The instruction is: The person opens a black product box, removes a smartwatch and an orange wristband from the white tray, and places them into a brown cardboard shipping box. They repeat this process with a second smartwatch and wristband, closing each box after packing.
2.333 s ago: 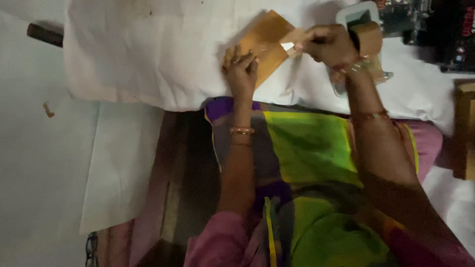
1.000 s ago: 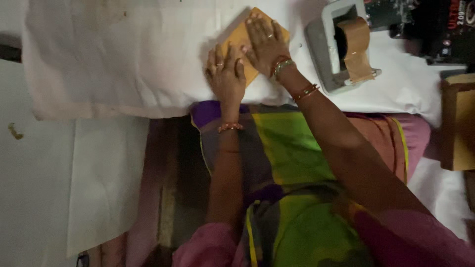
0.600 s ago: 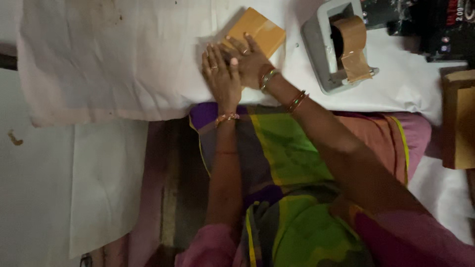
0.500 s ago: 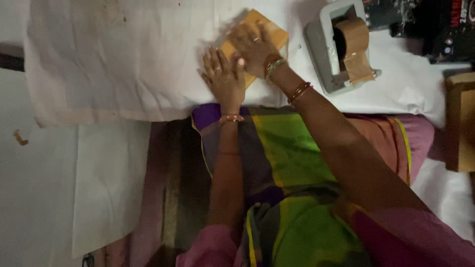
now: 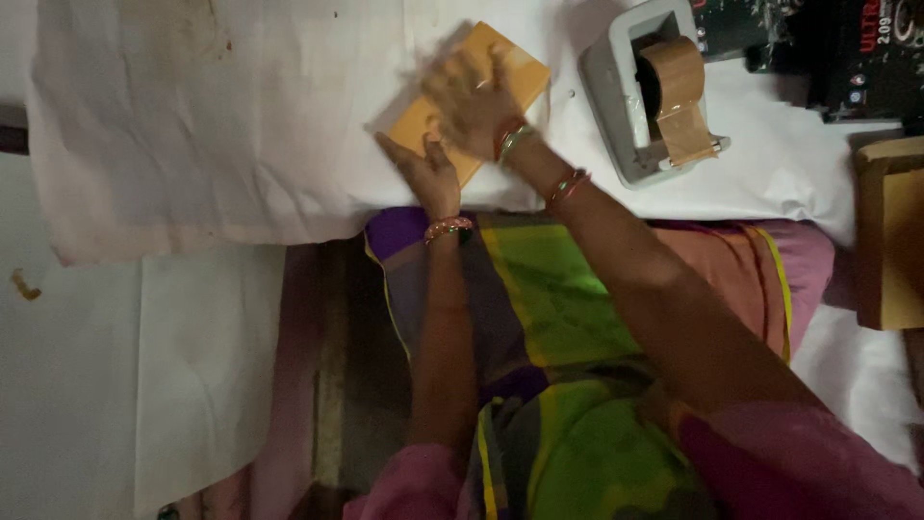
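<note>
I see a white cloth [image 5: 221, 125] covering the table across the far part of the view, creased and stained near its far left corner. Nearest me is my lap in a sari [image 5: 577, 318] of green, purple and pink, filling the near right. At the right edge a brown carton [image 5: 890, 236] sits on the cloth, and far right of it lies a dark printed package [image 5: 847, 48]. Left of that stands a grey tape dispenser [image 5: 640, 96] with a roll of brown tape [image 5: 674, 82], its loose end hanging toward the near side. Just left of the dispenser, near the cloth's near edge, lies the orange-brown packet [image 5: 510, 72], turned at an angle to that edge. My right hand [image 5: 472, 101] lies flat on top of the packet, fingers spread, blurred with motion, pinching nothing. My left hand [image 5: 423, 173] rests open at the packet's near left corner, fingers pointing far-left, touching its edge and the cloth. Bangles [image 5: 448, 228] ring my left wrist, and more ring my right.
</note>
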